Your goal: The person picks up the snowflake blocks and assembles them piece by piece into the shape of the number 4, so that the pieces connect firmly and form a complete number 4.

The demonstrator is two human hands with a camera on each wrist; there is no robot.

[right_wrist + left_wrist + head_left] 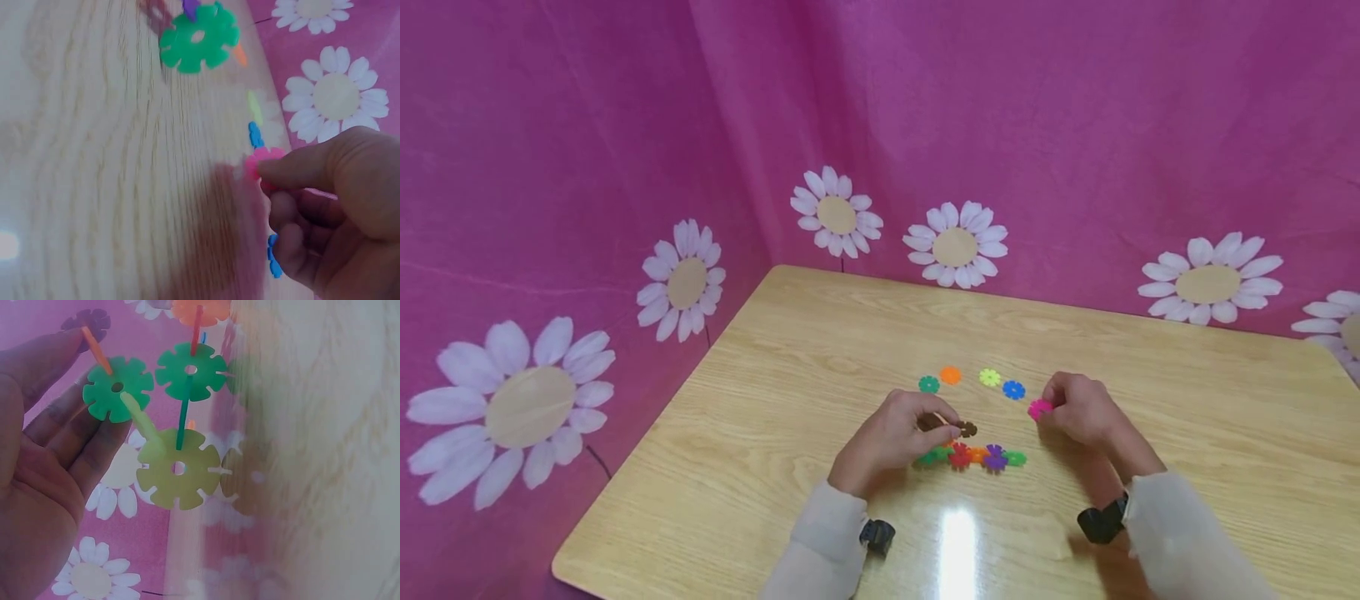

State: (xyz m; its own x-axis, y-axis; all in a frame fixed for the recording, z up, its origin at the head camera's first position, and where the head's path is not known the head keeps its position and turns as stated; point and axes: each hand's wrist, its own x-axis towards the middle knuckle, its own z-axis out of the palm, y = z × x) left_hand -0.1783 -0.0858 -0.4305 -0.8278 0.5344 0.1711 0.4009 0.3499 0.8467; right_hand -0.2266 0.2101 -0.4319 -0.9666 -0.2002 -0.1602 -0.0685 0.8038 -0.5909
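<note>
Pinching a dark brown, notched plastic disc (967,429) between thumb and finger, the left hand (889,432) was close to a joined row of multicoloured, notched plastic discs (977,456); whether they connected was unclear. Rightward, a bright pink, notched plastic disc (1040,410) was pinched in the grip of the right hand (1084,412), near the wood-grained surface (715,433). An askew push could probably pop the row's joints.

The right grip (1078,410) partly hides the pink disc (1039,409).
</note>
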